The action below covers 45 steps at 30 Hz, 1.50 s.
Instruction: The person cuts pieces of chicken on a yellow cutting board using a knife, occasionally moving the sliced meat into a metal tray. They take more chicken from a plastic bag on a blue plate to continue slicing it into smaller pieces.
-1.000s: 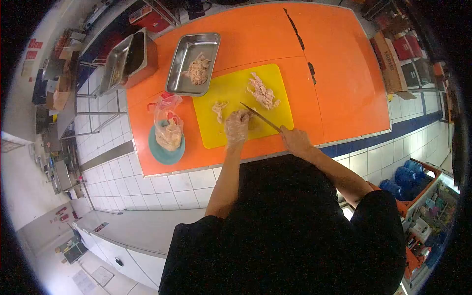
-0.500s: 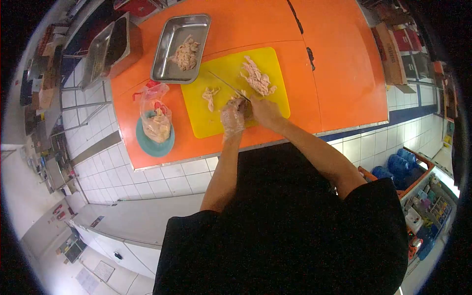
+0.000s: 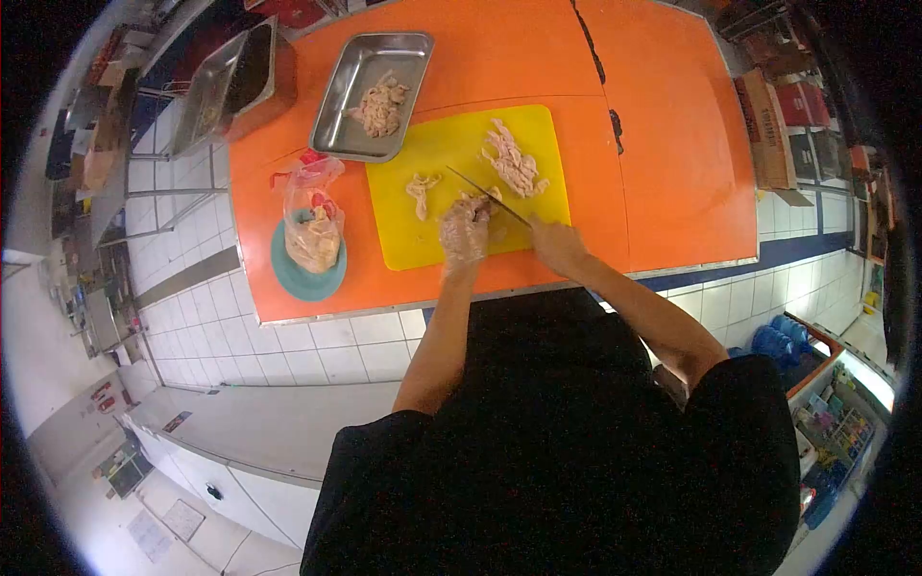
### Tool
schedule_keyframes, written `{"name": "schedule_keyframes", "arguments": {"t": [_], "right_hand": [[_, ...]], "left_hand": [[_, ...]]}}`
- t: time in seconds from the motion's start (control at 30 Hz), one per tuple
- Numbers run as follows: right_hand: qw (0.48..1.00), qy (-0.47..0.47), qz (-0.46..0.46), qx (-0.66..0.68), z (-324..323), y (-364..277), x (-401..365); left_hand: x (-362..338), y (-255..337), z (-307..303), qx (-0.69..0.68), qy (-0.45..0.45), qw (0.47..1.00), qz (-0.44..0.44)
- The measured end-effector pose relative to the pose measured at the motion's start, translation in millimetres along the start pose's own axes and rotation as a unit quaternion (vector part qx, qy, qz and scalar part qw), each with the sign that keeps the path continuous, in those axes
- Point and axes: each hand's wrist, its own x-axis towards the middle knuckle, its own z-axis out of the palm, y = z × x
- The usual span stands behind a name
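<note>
My right hand (image 3: 555,242) is closing tight round the handle of the knife (image 3: 506,208), and it is sitting off to the right of my gloved left hand (image 3: 465,233). Half a second ago the two hands were nearly touching, with the blade reaching far out past my left fingers. Now I am drawing the knife back toward me, so the blade is crossing just beyond my left fingertips. I take that as one sawing stroke through the cut and not a fresh one.

My left hand is curling down and pinning a piece of meat (image 3: 478,201) to the yellow board (image 3: 423,245). How far through the blade is getting, I cannot tell; the glove is hiding most of the piece.

A little further out, left of my left hand, a small strip (image 3: 420,190) is lying alone on the board. Beyond the blade tip and to the right, a pile of strips (image 3: 514,165) is sitting near the board's far edge, clear of the knife's path.

Past the board's far left corner a steel tray (image 3: 351,134) is holding more meat (a modest heap). Well left of my left hand a plastic bag (image 3: 312,226) is resting on a teal plate (image 3: 288,280). Further off a deep pan (image 3: 235,86) is standing at the corner of the orange table (image 3: 672,144). Nothing is crowding either hand.
</note>
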Motion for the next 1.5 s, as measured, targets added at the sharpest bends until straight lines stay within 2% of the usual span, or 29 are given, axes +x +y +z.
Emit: {"name": "schedule_keyframes", "arguments": {"t": [0.07, 0.2, 0.27, 0.3, 0.37, 0.4, 0.47, 0.5, 0.53, 0.57, 0.7, 0.8, 0.87, 0.9, 0.97, 1.07, 1.1, 1.17, 1.2, 1.27, 1.3, 1.37, 1.47, 1.5], "right_hand": [[0.999, 0.033, -0.011, 0.015, -2, -20, 21], [0.998, 0.025, 0.010, 0.052, -16, -32, 20], [0.999, 0.013, 0.000, 0.040, -10, -15, 6], [1.000, 0.012, -0.010, 0.013, -7, 0, -2], [1.000, 0.012, -0.012, 0.012, -20, 17, -16], [1.000, 0.020, -0.016, 0.009, -27, 18, -18], [0.998, 0.030, 0.046, 0.036, -38, 15, -25], [0.998, 0.032, 0.044, 0.035, -39, 10, -29], [0.998, 0.043, 0.030, 0.044, -37, 4, -34], [0.997, 0.052, 0.016, 0.054, -35, -1, -38], [0.993, 0.093, 0.000, 0.077, -11, -3, -40], [0.988, 0.103, 0.043, 0.110, -8, 3, -38], [0.985, 0.104, 0.050, 0.126, -10, 8, -36], [0.985, 0.105, 0.053, 0.127, -10, 9, -38], [0.979, 0.106, 0.062, 0.162, -13, 7, -39], [0.975, 0.101, 0.069, 0.185, -21, 3, -43], [0.975, 0.100, 0.070, 0.186, -22, 2, -44], [0.982, 0.086, 0.065, 0.157, -22, 2, -43], [0.982, 0.085, 0.065, 0.158, -20, 0, -45], [0.991, 0.088, 0.036, 0.099, -17, -3, -49], [0.990, 0.087, 0.037, 0.100, -12, 0, -48], [0.997, 0.074, 0.002, 0.027, 3, 9, -47], [0.998, 0.065, 0.013, 0.011, -6, 13, -41], [0.998, 0.063, 0.011, 0.010, -9, 11, -42]], "left_hand": [[0, -2, 1, -0.017, -0.010, 0.999, 0.028], [1, -11, 3, -0.009, -0.023, 0.999, 0.042], [-3, -6, -8, 0.018, -0.046, 0.999, -0.017], [-4, 4, -20, 0.018, -0.039, 0.999, -0.013], [-5, 28, -48, -0.197, -0.052, 0.974, -0.093], [-4, 24, -46, -0.198, -0.045, 0.975, -0.086], [-4, 11, -34, -0.230, 0.053, 0.970, -0.056], [1, 14, -39, -0.230, 0.055, 0.970, -0.054], [6, 19, -47, -0.106, -0.022, 0.991, -0.074], [10, 24, -55, 0.021, -0.100, 0.990, -0.093], [23, 17, -48, 0.084, -0.142, 0.986, -0.040], [28, 16, -41, 0.044, -0.121, 0.991, -0.042], [31, 11, -29, -0.182, -0.132, 0.969, -0.100], [31, 20, -31, -0.181, -0.135, 0.969, -0.099], [33, 48, -43, -0.262, -0.127, 0.951, -0.104], [40, 38, -26, -0.330, -0.131, 0.927, -0.119], [41, 23, -12, -0.330, -0.133, 0.927, -0.119], [42, -17, 22, -0.139, -0.087, 0.974, -0.157], [39, -32, 30, -0.138, -0.087, 0.974, -0.158], [36, -52, 39, -0.298, -0.082, 0.926, -0.215], [33, -43, 28, -0.298, -0.084, 0.926, -0.216], [23, -5, -9, -0.067, -0.095, 0.981, -0.155], [23, 4, -33, 0.012, -0.121, 0.977, -0.177], [20, -24, -11, 0.012, -0.121, 0.976, -0.179]]}}
